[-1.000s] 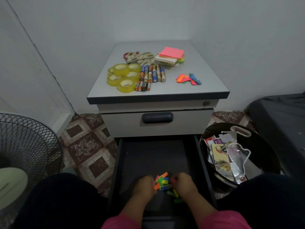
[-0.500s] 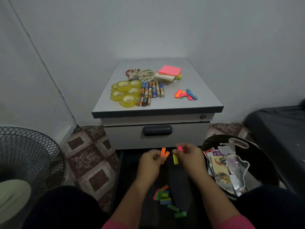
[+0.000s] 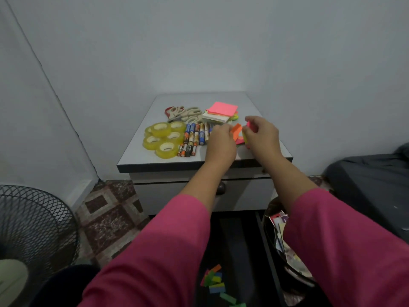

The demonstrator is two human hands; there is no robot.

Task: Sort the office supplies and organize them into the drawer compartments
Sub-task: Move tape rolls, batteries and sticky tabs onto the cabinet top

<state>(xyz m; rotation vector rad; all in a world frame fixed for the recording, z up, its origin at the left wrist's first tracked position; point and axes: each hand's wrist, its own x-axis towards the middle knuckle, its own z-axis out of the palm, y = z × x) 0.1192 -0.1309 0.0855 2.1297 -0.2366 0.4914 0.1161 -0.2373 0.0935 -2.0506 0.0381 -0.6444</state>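
I am holding both hands over the cabinet top (image 3: 141,152), just right of the frame's centre. My left hand (image 3: 220,144) is pinching an orange paper tab (image 3: 236,131) between thumb and fingertips, and my right hand (image 3: 261,135) is curling around a pink tab (image 3: 248,125), with what looks like a yellow one beneath it. More bright tabs are showing between and under my hands on the cabinet top, though my fingers are hiding most of them.

The open drawer (image 3: 238,235) is sitting at the bottom centre of the frame, dark inside, and a small heap of coloured tabs (image 3: 213,281) is already lying in it near the lower edge. I cannot make out any dividers from here.

I judge that I am working through the tab-sorting step, with some tabs in the drawer and the rest not yet gathered. The tape rolls (image 3: 164,138), the batteries (image 3: 194,138), the scissors (image 3: 183,113) and the sticky note pads (image 3: 221,111), all left of and above my hands, are waiting untouched.

The next move is calling for a light pinch on thin, flat paper that will be sliding on the smooth surface, then bringing the handful down toward the lower frame to join the heap.
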